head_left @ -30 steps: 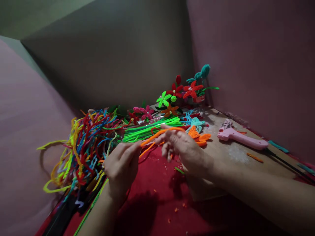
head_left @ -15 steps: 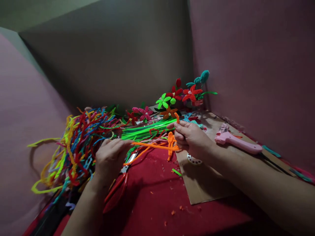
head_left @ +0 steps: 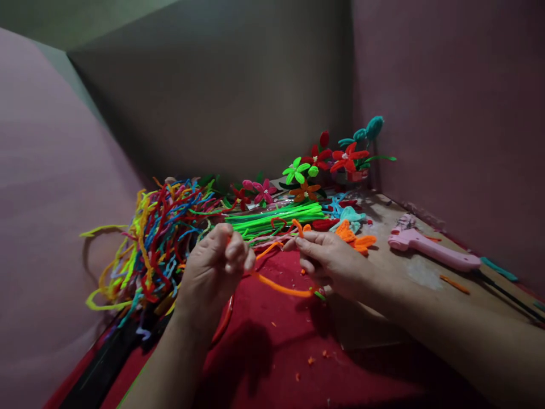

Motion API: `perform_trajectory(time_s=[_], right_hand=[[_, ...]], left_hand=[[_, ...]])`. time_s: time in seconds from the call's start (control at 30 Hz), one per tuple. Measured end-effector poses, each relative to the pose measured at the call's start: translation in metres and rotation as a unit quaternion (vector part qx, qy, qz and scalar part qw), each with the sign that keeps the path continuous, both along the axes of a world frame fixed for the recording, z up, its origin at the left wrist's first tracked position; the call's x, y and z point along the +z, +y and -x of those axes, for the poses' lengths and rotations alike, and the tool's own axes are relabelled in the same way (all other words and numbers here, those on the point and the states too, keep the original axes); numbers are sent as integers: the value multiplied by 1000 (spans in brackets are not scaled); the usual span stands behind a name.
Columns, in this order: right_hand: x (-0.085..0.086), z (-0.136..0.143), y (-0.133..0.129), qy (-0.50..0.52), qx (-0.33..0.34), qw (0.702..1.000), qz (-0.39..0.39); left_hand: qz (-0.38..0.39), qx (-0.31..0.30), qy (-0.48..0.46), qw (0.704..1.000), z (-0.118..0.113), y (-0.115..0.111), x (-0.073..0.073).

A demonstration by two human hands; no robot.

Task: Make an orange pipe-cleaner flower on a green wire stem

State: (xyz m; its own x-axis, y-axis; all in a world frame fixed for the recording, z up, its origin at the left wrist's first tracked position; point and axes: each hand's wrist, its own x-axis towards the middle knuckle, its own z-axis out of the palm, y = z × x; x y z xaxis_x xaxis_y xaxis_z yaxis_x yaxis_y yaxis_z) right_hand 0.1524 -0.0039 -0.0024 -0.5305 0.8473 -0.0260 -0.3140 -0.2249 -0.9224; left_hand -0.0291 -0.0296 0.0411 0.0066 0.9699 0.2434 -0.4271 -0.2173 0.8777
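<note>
We pinch orange pipe cleaner point(head_left: 282, 287) in left hand point(head_left: 215, 261), orange tip point(head_left: 298, 228) in right hand point(head_left: 332, 258); whether one piece, cannot tell. Strip bows over red surface point(head_left: 289, 341), near cardboard's point(head_left: 360, 329) left edge. Tight bend could kink it; slack fingers could drop it.

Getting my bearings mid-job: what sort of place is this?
Probably a craft corner: a heap of coloured pipe cleaners on the left, fuzzy flowers at the back, and what looks like a pink glue gun on the right. Home or workshop, I can't tell.
</note>
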Motion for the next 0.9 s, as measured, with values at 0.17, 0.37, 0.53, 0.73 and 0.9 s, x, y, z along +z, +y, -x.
perform_trajectory(time_s=[0.17,0.37,0.53,0.73,0.9], right_hand=[[-4,8,-10,-4,31,999,-6],[-5,9,-13,-73,17,996,-53],[-7,11,-15,-104,27,989,-100],[-9,11,-13,-79,0,991,-112],[-20,13,-4,39,-9,995,-92]], left_hand=[[64,-10,74,995,-21,-9,-2],[124,-47,127,983,-30,-4,-15],[92,-46,153,983,-33,0,-19],[29,71,57,995,-24,8,-15],[25,102,35,994,-16,14,-13]])
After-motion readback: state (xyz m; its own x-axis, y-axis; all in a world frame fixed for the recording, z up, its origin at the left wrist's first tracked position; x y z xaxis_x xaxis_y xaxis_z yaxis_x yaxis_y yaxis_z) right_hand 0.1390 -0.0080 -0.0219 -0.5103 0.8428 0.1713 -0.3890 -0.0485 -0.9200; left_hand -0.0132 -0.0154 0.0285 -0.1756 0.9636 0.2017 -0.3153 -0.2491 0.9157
